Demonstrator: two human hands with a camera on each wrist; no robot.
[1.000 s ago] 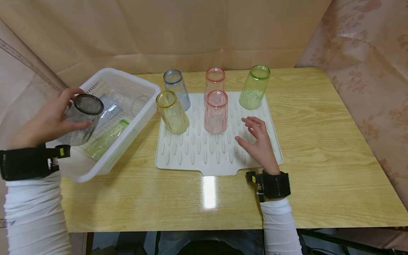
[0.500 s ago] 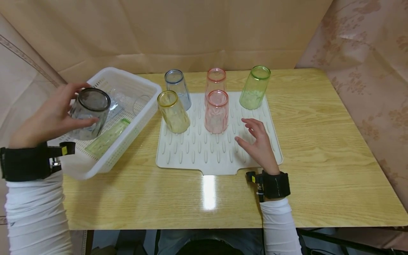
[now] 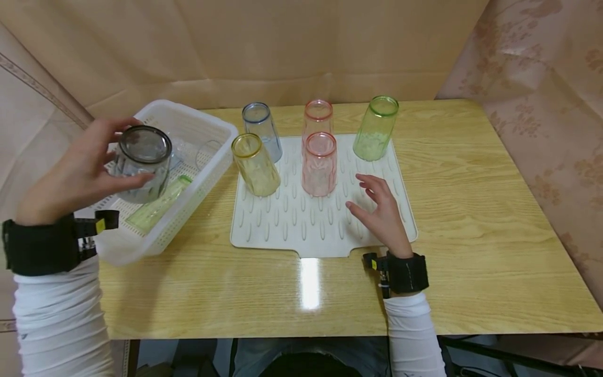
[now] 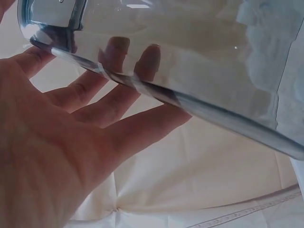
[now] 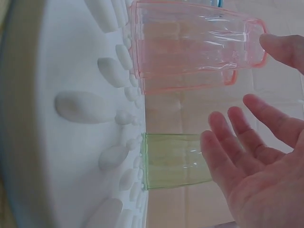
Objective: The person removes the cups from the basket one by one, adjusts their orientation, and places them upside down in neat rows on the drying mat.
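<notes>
At the left of the table, over the white basket, the left hand grips a grey glass, its thumb on the near side and its fingers round the far side; in the left-wrist view, fingertips show through the wall. Inside the basket lies a green tumbler, partly hidden by the rim; the other transparent contents are too faint to identify. At centre, the studded white mat bears a blue glass behind a yellow glass, two pink glasses one behind the other, and, at the right, a green glass. The right hand hovers above the mat's right part, fingers loosely bent and apart, near the front pink glass.
</notes>
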